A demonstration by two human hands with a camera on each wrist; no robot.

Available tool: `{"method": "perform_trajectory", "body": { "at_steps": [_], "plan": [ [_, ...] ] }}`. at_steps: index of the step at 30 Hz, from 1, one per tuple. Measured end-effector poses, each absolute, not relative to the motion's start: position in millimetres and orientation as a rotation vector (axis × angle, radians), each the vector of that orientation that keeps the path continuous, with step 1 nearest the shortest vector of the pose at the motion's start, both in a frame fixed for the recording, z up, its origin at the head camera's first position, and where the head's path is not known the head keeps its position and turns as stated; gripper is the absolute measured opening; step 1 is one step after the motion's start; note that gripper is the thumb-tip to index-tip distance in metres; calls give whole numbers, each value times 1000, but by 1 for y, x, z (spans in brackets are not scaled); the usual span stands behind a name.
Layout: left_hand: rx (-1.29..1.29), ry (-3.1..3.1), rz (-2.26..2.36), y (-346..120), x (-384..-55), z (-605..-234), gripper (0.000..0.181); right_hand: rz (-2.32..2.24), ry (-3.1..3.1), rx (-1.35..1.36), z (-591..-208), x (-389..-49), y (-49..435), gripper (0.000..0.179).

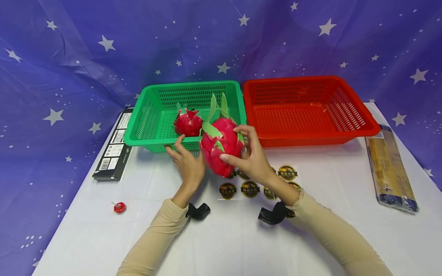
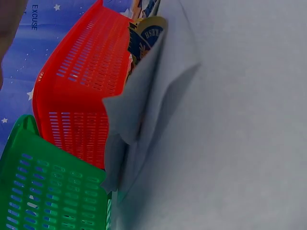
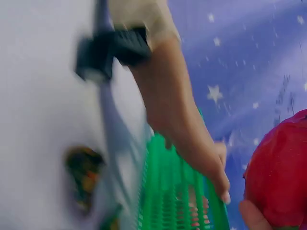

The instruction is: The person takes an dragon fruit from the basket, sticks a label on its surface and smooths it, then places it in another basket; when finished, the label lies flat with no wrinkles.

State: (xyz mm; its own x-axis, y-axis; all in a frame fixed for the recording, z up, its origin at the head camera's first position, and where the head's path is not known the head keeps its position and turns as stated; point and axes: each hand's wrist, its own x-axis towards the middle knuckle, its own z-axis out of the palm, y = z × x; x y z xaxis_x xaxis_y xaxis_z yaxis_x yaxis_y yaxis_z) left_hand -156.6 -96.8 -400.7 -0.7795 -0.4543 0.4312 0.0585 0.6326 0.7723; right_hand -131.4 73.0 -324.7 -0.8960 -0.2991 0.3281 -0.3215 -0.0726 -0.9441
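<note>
My right hand point(image 1: 253, 159) grips a large pink dragon fruit point(image 1: 221, 143) with green leaf tips, raised just in front of the green basket point(image 1: 148, 134). Its thumb lies across the near side and its fingers hold the right side. At the basket's front rim is my left hand point(image 1: 188, 163), fingertips on the edge; the right wrist view shows this left hand point(image 3: 187, 129) with fingers about the rim. A second dragon fruit point(image 1: 188, 122) lies inside the green basket. In the right wrist view the held dragon fruit point(image 3: 283, 172) is partly cut off.
A red basket point(image 1: 310, 134) stands right of the green one. Round fruit stickers point(image 1: 250, 189) lie below the right hand. A black box point(image 1: 114, 153) and a red wrapped candy point(image 1: 119, 207) are at left, a flat plastic-wrapped pack point(image 1: 393, 168) at far right.
</note>
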Motion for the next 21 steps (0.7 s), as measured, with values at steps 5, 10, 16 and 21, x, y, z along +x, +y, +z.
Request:
{"method": "perform_trajectory", "body": {
  "at_steps": [5, 10, 16, 21],
  "plan": [
    [285, -2234, -1109, -96, -156, -400, 63, 2221, -2195, 733, -338, -97, 87, 66],
    [297, -2245, -1164, -96, -156, -400, 68, 2189, -2333, 692, -356, -68, 100, 64],
    [301, -2252, -1172, -96, -156, -401, 68, 2005, -2439, 678, -380, -41, 110, 65],
    [309, -2250, -1164, -96, -156, -400, 68, 2024, -2503, 634, -391, -25, 112, 63]
  ]
}}
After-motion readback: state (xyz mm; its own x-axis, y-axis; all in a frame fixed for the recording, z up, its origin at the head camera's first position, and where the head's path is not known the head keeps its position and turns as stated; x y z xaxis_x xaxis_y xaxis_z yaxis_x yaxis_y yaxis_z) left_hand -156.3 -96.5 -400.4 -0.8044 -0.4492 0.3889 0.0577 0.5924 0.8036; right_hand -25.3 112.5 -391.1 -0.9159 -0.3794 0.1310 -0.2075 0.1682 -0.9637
